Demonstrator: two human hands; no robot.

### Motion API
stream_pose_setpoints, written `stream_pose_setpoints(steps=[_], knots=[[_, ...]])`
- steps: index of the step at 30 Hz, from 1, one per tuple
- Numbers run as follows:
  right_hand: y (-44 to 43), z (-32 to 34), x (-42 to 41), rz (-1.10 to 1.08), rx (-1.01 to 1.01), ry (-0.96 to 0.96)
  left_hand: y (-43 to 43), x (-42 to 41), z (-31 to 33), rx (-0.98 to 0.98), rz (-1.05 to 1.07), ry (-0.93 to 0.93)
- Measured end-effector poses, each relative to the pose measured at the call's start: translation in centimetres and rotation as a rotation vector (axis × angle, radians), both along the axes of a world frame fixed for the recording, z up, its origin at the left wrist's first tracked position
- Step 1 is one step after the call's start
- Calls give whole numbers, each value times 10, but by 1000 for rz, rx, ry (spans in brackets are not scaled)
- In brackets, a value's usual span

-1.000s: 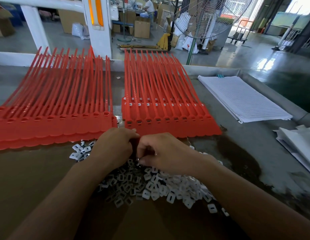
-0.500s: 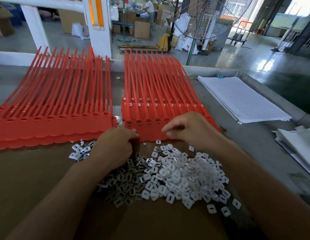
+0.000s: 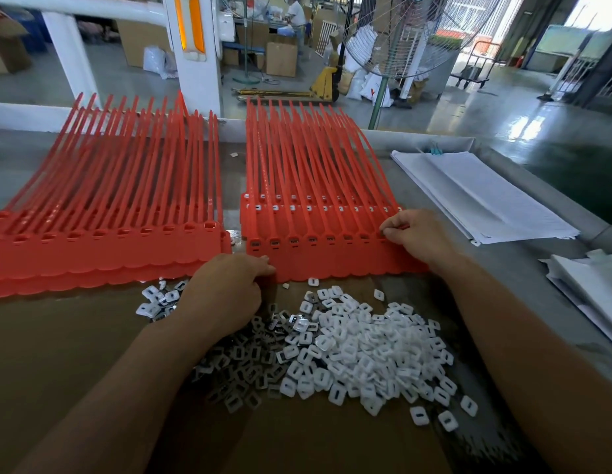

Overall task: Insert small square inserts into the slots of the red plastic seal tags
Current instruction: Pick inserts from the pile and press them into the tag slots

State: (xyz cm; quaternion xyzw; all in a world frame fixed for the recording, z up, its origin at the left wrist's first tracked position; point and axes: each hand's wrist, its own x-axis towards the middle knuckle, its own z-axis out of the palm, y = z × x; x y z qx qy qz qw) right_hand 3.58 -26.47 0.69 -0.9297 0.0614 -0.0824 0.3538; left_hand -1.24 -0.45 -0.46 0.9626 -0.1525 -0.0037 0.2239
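Two stacks of red seal tags lie on the table, one at the left and one in the middle. The top strip of the middle stack shows empty slots; the strips behind it carry white inserts. A heap of small white square inserts lies in front of me. My right hand sits at the right end of the middle stack's front row, fingertips pinched at the last slot; any insert there is hidden. My left hand has curled fingers on the stack's front left corner, over the heap's left part.
A pile of white printed sheets lies at the right, with more white sheets at the far right edge. A standing fan rises behind the table. Brown cardboard covers the near table surface.
My right hand has left the insert heap and moved up and right to the right end of the middle tag stack. My left hand has stayed in place.
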Motion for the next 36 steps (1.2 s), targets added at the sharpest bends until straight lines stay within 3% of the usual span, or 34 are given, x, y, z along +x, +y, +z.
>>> stream_pose_setpoints(steps=[21,30,36], knots=[[-2,-17,14,-77,1,-24,0,-2,0,3,10,21],[-2,-13,12,-50,18,-7,0,-2,0,-8,2,21],[12,3,-7,42,-77,-110,0,-2,-1,-9,11,18]])
